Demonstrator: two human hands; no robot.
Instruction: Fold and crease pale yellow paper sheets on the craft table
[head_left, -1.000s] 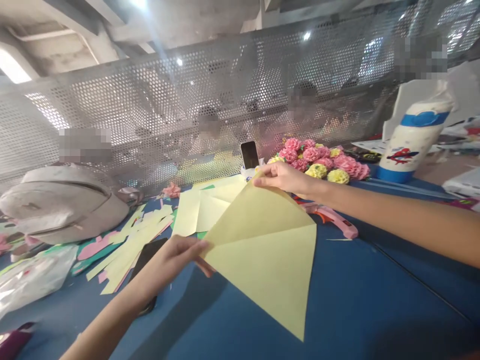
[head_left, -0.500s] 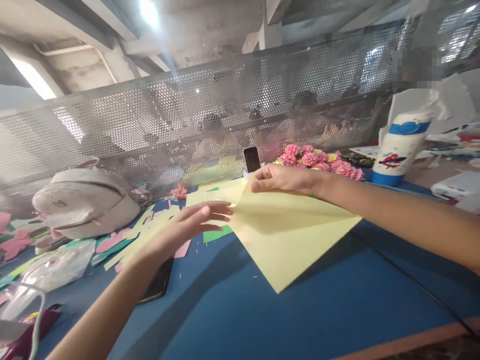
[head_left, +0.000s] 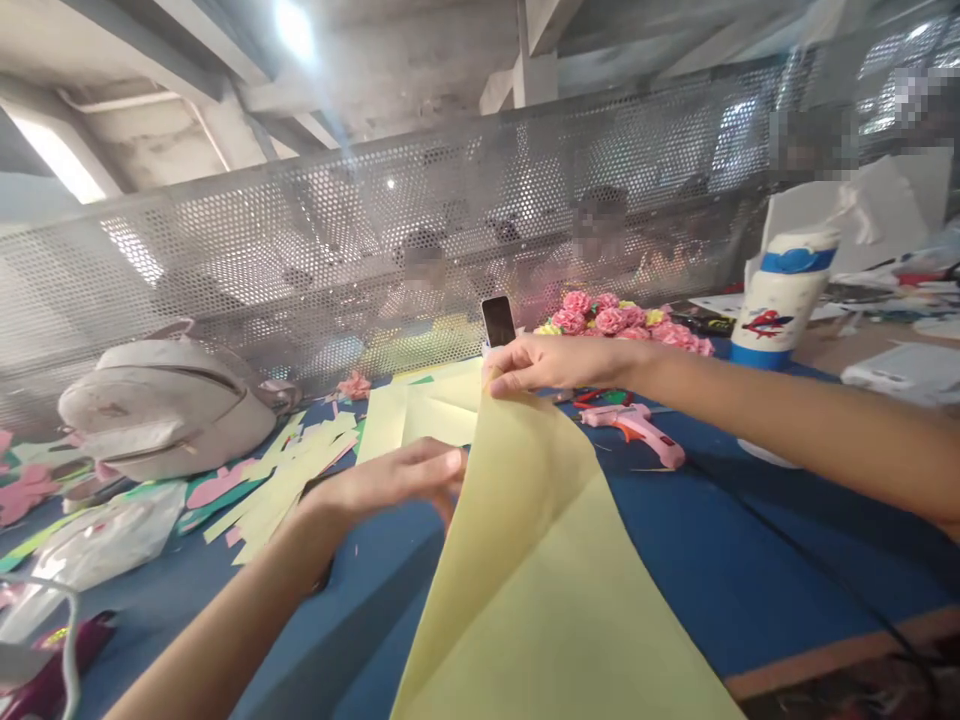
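Observation:
A large pale yellow sheet of paper [head_left: 540, 560] hangs in front of me, its upper corner pinched between the thumb and fingers of my right hand [head_left: 536, 365]. The sheet curves down to the right and runs out of the bottom of the view. Beside its left edge is my left hand [head_left: 412, 475], fingers loosely stretched and not gripping it. Some of those fingertips are hidden at the paper's edge. Behind the hands, more yellow paper [head_left: 390, 410] lies on the blue table [head_left: 750, 580]. A pink glue gun [head_left: 637, 430] lies right of the held sheet.
Pink paper flowers [head_left: 615, 318] and a tumbler [head_left: 784, 300] stand at the back right. A phone-like device [head_left: 499, 322] is propped up centrally. To the left are a pale backpack [head_left: 165, 400], yellow paper strips [head_left: 292, 470] and a plastic bag [head_left: 112, 540]. A perforated screen [head_left: 337, 230] closes the back.
The yellow sheet has swung from a flat diamond to hanging lengthwise toward me, uncovering the glue gun. My right hand keeps its corner. My left hand has moved slightly lower, its fingers more bent.

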